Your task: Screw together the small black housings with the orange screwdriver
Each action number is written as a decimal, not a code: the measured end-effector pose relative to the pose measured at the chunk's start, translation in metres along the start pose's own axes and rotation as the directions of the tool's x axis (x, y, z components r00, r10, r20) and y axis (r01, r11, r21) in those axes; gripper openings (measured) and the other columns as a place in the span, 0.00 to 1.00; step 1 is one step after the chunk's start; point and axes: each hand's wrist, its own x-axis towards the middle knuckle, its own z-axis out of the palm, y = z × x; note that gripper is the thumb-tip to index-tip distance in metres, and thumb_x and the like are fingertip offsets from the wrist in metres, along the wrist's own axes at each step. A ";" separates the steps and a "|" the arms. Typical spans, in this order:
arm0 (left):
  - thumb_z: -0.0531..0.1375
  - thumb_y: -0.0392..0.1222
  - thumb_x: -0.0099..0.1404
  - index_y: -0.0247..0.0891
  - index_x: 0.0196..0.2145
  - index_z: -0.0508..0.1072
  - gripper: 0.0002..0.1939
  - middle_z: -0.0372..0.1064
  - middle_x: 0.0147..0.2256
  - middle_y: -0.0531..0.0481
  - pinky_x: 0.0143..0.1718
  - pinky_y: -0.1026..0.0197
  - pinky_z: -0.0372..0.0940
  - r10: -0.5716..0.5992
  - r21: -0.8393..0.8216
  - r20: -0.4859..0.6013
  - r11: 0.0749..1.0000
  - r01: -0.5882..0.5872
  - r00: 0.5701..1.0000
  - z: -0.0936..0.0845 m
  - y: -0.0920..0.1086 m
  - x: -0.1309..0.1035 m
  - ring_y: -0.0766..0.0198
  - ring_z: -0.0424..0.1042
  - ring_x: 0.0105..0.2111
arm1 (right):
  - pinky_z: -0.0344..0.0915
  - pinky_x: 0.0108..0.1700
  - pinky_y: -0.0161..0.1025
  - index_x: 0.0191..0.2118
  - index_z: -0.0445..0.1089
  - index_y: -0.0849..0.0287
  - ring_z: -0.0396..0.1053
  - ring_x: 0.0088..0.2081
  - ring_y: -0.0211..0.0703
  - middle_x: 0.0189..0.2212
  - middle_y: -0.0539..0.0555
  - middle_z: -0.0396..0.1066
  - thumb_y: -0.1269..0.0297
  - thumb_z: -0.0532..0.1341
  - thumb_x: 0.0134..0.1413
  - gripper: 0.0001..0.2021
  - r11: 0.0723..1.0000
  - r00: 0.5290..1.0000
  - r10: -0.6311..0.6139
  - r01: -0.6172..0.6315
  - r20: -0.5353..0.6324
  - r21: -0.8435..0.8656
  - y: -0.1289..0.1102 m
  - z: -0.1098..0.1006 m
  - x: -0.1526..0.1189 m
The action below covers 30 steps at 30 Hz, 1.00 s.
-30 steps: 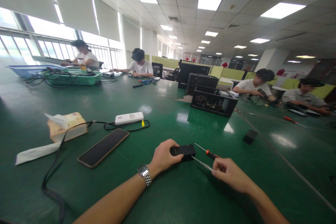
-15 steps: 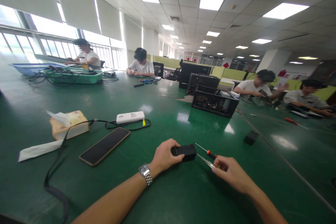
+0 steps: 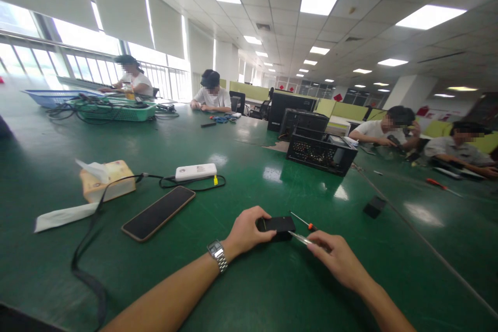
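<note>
My left hand [image 3: 251,229], with a metal-band watch [image 3: 217,256] on its wrist, grips a small black rectangular box [image 3: 283,224] by its left end, just above or on the green tabletop. My right hand [image 3: 337,257] is closed around a screwdriver with a pale, clear-looking handle [image 3: 302,239]. Its thin tip meets the near right side of the black box. Behind the box lies a second screwdriver [image 3: 310,226] with an orange and black handle, partly hidden by my right fingers.
Left of my hands lie a phone [image 3: 158,213], a white power bank-like device [image 3: 196,171] with a black cable, and a tissue pack [image 3: 116,192]. A black block [image 3: 375,207] sits at right. Farther back stand an opened computer case [image 3: 321,155] and a green basket [image 3: 116,113]. Several people sit around the table.
The screwdriver in my right hand has shifted left and its tip now overlaps the box's near side. My left hand keeps its grip. The view has turned slightly left.
</note>
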 end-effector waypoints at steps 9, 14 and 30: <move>0.69 0.47 0.52 0.39 0.36 0.77 0.15 0.74 0.36 0.49 0.38 0.61 0.65 -0.011 -0.045 0.030 0.999 0.012 0.999 -0.001 0.002 0.000 0.58 0.72 0.36 | 0.59 0.26 0.33 0.37 0.71 0.58 0.62 0.24 0.36 0.25 0.48 0.66 0.46 0.53 0.59 0.20 0.967 0.992 0.128 -0.128 0.017 0.221 0.005 0.014 0.005; 0.69 0.46 0.52 0.39 0.37 0.77 0.15 0.75 0.36 0.49 0.40 0.60 0.66 -0.006 -0.055 0.029 0.998 0.007 1.000 0.000 0.003 0.000 0.57 0.73 0.37 | 0.60 0.32 0.35 0.36 0.69 0.57 0.66 0.28 0.40 0.26 0.49 0.69 0.51 0.50 0.63 0.18 0.997 0.990 0.072 -0.069 -0.118 0.035 -0.010 0.036 0.003; 0.69 0.48 0.52 0.39 0.41 0.77 0.18 0.76 0.41 0.48 0.44 0.58 0.65 -0.049 -0.050 0.070 0.997 0.052 0.996 -0.006 0.004 0.002 0.55 0.73 0.41 | 0.56 0.29 0.33 0.27 0.72 0.60 0.62 0.26 0.37 0.22 0.48 0.68 0.53 0.58 0.55 0.16 0.994 0.991 0.104 -0.106 0.083 0.017 0.016 -0.009 -0.001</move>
